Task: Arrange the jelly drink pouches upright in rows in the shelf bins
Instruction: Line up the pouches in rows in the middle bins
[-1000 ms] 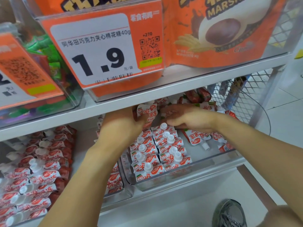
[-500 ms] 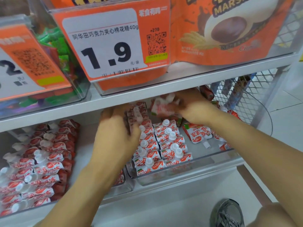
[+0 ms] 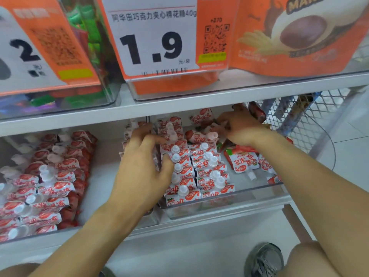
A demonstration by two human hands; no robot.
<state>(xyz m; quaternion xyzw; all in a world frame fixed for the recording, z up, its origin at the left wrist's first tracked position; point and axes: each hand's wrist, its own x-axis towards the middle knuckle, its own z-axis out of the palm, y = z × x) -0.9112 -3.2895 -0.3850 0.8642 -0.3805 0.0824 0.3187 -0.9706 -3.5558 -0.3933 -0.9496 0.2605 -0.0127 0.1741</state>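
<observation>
Meanwhile right hand [image 3: 242,126] pinches a pouch [image 3: 199,136]; left hand [image 3: 143,166], spread, touches the rows [image 3: 199,172].

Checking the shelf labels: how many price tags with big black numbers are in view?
2. The "1.9" tag hangs on the middle upper bin, and the "2" tag on the upper bin to its left, cut off by the frame edge. Others may lie outside the view.

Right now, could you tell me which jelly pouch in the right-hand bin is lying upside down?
The loose pouch right of the upright rows: flat, cap pointing toward the bin's front.
</observation>
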